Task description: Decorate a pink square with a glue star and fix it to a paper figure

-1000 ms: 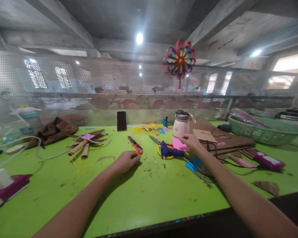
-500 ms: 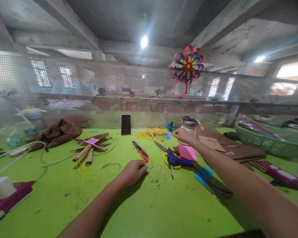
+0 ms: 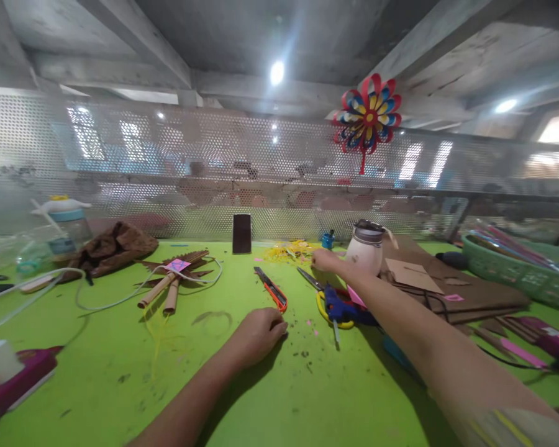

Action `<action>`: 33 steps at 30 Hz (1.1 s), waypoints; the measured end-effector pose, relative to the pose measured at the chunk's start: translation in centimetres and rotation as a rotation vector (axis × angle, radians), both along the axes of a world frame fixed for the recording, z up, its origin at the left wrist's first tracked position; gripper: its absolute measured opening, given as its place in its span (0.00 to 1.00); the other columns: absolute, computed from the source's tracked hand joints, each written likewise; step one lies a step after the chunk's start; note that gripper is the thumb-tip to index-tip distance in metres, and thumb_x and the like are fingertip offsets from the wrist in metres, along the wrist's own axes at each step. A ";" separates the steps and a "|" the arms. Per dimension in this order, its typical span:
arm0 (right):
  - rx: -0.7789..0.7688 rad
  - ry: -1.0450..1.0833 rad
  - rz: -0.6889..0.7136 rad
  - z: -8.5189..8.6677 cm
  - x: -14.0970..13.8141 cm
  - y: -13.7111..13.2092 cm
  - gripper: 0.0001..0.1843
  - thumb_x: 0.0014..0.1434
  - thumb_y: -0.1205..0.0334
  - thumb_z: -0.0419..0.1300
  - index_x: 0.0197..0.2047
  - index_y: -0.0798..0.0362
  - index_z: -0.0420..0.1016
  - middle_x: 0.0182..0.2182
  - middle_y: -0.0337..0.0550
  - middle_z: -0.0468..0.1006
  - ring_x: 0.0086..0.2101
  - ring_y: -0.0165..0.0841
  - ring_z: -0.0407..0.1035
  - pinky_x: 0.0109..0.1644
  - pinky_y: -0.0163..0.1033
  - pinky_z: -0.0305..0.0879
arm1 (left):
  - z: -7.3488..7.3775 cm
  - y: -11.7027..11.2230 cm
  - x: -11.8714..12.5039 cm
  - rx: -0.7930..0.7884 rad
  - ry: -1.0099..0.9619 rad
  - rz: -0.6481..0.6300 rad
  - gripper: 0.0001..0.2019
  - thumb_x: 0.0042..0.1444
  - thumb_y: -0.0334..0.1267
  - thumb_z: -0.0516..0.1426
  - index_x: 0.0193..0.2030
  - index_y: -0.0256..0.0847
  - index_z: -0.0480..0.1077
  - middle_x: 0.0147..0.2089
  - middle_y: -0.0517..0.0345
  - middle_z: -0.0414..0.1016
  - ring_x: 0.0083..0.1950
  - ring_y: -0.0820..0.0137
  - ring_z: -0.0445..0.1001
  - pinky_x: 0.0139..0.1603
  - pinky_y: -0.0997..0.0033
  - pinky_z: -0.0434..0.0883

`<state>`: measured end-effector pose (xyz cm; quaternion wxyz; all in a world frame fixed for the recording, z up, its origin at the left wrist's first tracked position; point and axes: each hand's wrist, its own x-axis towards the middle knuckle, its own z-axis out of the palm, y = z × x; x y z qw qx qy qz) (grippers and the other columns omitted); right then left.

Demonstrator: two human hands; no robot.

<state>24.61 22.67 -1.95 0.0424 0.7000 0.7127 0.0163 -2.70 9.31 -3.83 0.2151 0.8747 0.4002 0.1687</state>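
My left hand [image 3: 259,335] rests on the green table with its fingers curled in, and nothing shows in it. Just beyond it lies an orange-and-black utility knife [image 3: 271,290]. Farther out, my right hand [image 3: 327,261] is closed at the edge of a pile of yellow paper shreds [image 3: 286,251]; whatever its fingers hold is hidden. A blue glue gun [image 3: 342,305] lies over the yellow-handled scissors [image 3: 310,279], below my right forearm. That forearm partly covers a pink paper [image 3: 355,297] and a blue paper [image 3: 397,357].
A phone [image 3: 241,234] stands upright at the back. On the left are a brown paper craft piece [image 3: 172,282], a white cable [image 3: 81,288] and a purple power strip [image 3: 23,379]. To the right stand a white jar [image 3: 364,251], brown paper sheets [image 3: 475,285] and a green basket [image 3: 517,267].
My right hand has drawn back slightly from beside the jar, toward the shreds and scissors. The view has turned a little. My left hand still rests by the utility knife.
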 end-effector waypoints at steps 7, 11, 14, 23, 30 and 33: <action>-0.015 0.066 -0.005 -0.8 0.0 0.9 0.18 0.62 0.58 0.56 0.53 0.56 0.67 0.50 0.49 0.70 0.45 0.37 0.69 0.47 0.47 0.68 | -0.1 0.0 0.0 0.009 -0.002 -0.002 0.13 0.57 0.41 0.49 0.30 0.39 0.71 0.31 0.53 0.74 0.31 0.69 0.69 0.31 0.72 0.58; -0.037 0.223 0.020 0.9 1.1 1.0 0.18 0.61 0.57 0.57 0.52 0.56 0.68 0.50 0.48 0.70 0.45 0.38 0.69 0.46 0.47 0.69 | 0.2 -0.2 0.1 -0.010 -0.002 0.008 0.13 0.57 0.41 0.49 0.31 0.39 0.72 0.32 0.53 0.75 0.31 0.69 0.69 0.31 0.72 0.58; -0.084 0.374 0.044 2.4 2.4 0.5 0.17 0.62 0.57 0.56 0.52 0.56 0.68 0.49 0.47 0.71 0.43 0.36 0.70 0.44 0.46 0.70 | 0.2 -0.2 0.1 -0.030 -0.004 0.008 0.14 0.56 0.42 0.49 0.31 0.38 0.72 0.31 0.53 0.75 0.31 0.69 0.69 0.31 0.72 0.58; -0.058 0.680 0.043 3.9 5.1 -2.6 0.05 0.48 0.65 0.62 0.27 0.59 0.74 0.17 0.37 0.72 0.19 0.25 0.65 0.24 0.31 0.60 | -0.2 0.2 0.1 -0.015 -0.012 -0.001 0.14 0.56 0.42 0.48 0.30 0.38 0.71 0.29 0.54 0.74 0.30 0.69 0.68 0.30 0.72 0.57; 0.023 0.789 0.070 5.0 6.8 -5.8 0.13 0.38 0.56 0.66 0.21 0.59 0.75 0.14 0.38 0.69 0.18 0.25 0.58 0.23 0.32 0.52 | -0.4 0.5 0.0 -0.007 -0.006 -0.015 0.15 0.57 0.43 0.48 0.31 0.38 0.72 0.30 0.54 0.74 0.30 0.69 0.68 0.30 0.72 0.57; 0.040 0.876 0.091 4.8 6.9 -7.0 0.18 0.40 0.50 0.65 0.25 0.59 0.76 0.16 0.37 0.70 0.19 0.25 0.58 0.25 0.33 0.54 | -0.2 0.5 0.0 -0.028 -0.005 -0.015 0.15 0.57 0.44 0.48 0.30 0.38 0.71 0.30 0.54 0.74 0.30 0.69 0.68 0.30 0.72 0.58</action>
